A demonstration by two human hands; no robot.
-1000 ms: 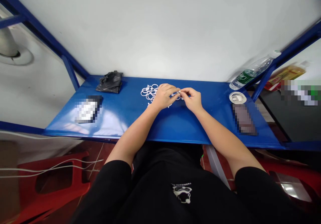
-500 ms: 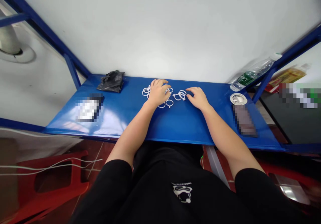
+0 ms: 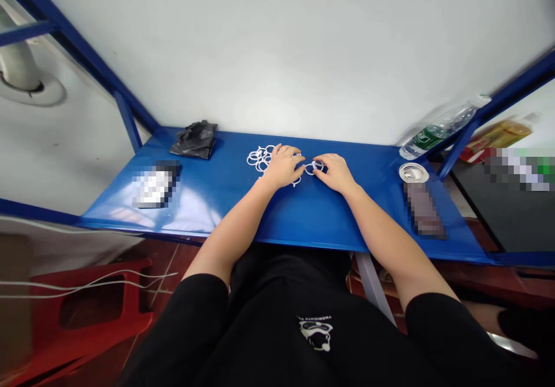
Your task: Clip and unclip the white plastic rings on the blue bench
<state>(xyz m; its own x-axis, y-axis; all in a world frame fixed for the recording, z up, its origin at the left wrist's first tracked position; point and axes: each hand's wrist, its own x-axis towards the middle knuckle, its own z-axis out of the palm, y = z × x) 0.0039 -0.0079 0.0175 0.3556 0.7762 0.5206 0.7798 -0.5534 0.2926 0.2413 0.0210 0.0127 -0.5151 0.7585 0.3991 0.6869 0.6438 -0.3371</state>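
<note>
We see the left hand [image 3: 282, 166] and the right hand [image 3: 336, 173] low over the blue worktop [image 3: 217, 202], their fingers curved toward each other and not spread, but we cannot tell if they pinch anything. Between them sits a small group of white plastic rings [image 3: 314, 168], close to the right hand's fingertips, while a larger heap of rings [image 3: 259, 158] lies to the left, partly under the left hand. So the heap is nearer to the left hand, the small group is nearer to the right hand, and together the rings stretch from left to right along the worktop.
</note>
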